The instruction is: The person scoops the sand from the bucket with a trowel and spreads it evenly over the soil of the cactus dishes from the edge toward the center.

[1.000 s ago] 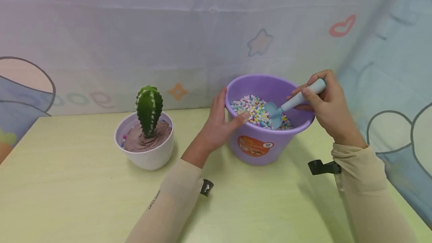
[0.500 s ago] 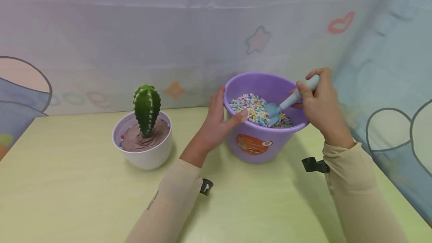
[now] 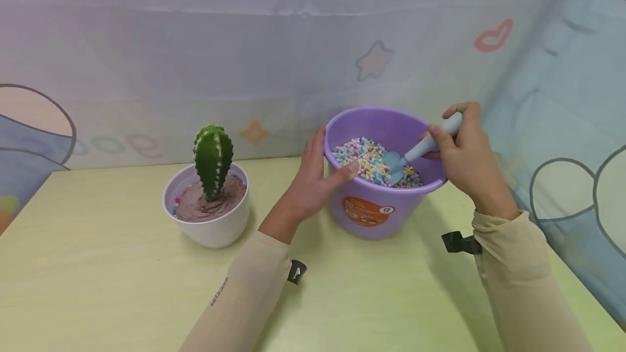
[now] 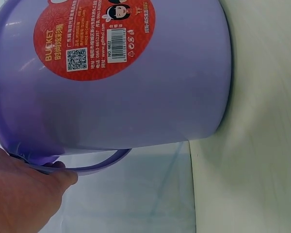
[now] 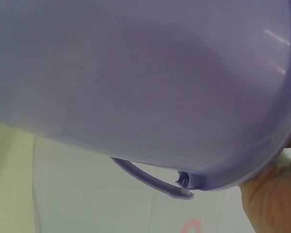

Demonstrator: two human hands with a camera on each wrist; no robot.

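Observation:
A purple bucket point(image 3: 386, 190) with a red-orange label holds many small pastel beads point(image 3: 369, 163). My left hand point(image 3: 310, 186) grips its left rim, thumb over the front edge and fingers along the outside. In the left wrist view, fingers show at the rim near the bucket's handle point(image 4: 104, 165). My right hand point(image 3: 471, 159) holds a light-blue toy shovel point(image 3: 420, 148) by its handle over the right rim. The shovel's blade rests down among the beads, its tip partly hidden. From the right wrist, the bucket wall point(image 5: 136, 87) covers most of the view and hides the shovel.
To the left stands a white pot point(image 3: 215, 232) holding a green cactus point(image 3: 213, 162) set in brownish, clay-like material point(image 3: 195, 205), with some beads at its edge. A printed cloth backdrop point(image 3: 303, 69) rises behind the pale yellow-green table point(image 3: 98, 265).
My right hand has shifted slightly left with the shovel, whose blade stays in the beads. My left hand keeps its hold on the bucket rim.

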